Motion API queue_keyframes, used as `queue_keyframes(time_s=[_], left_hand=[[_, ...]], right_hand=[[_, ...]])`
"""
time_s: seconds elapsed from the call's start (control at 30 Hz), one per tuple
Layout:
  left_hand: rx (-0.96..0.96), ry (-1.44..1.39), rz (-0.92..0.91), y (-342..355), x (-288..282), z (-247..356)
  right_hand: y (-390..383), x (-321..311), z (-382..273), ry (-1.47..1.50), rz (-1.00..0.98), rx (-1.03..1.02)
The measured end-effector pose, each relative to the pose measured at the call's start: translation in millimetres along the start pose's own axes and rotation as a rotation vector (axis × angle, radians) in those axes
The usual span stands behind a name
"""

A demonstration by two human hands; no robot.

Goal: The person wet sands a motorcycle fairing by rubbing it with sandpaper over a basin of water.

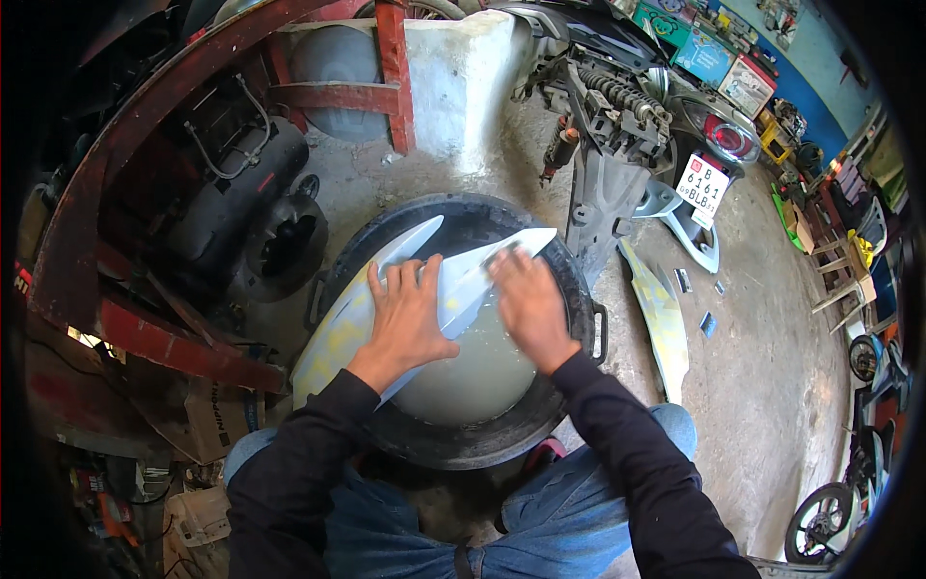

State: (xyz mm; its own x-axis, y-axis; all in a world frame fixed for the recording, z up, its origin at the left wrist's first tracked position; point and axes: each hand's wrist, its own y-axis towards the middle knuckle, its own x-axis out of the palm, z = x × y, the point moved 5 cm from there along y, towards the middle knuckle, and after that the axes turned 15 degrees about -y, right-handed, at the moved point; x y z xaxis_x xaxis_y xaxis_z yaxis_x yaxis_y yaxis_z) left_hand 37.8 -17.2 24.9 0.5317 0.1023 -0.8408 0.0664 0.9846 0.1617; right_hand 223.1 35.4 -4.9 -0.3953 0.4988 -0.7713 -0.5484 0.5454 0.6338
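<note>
A white and pale-blue motorcycle body panel [333, 340] with yellowish patches and two pointed prongs lies tilted across a round black tub [463, 452]. Cloudy greyish water [473, 381] stands in the tub below it. My left hand [405, 318] grips the panel near where the prongs part, fingers spread over its surface and thumb toward the near edge. On the right prong, close to its tip, my right hand [531, 304] presses with bent fingers. That hand is slightly blurred, and what lies under its fingertips is mostly hidden.
A second patchy panel [659, 314] lies on the concrete floor to the right, beside small blue pieces [708, 323]. Ahead stands a partly stripped motorcycle [627, 125]. At left are a red wooden frame [183, 338] and a dark compressor tank [227, 193].
</note>
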Motion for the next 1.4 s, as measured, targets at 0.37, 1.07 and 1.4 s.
queue_keyframes(time_s=[0.37,1.07,1.4], left_hand=[[0.013,-0.041,0.003,-1,0,5],[0.012,0.019,0.044,2,1,6],[0.021,0.005,0.033,-3,5,5]], right_hand=[[-5,-9,-14,0.080,0.016,-0.027],[12,-9,13,-0.044,-0.065,0.108],[2,-9,-9,-0.066,-0.026,0.013]])
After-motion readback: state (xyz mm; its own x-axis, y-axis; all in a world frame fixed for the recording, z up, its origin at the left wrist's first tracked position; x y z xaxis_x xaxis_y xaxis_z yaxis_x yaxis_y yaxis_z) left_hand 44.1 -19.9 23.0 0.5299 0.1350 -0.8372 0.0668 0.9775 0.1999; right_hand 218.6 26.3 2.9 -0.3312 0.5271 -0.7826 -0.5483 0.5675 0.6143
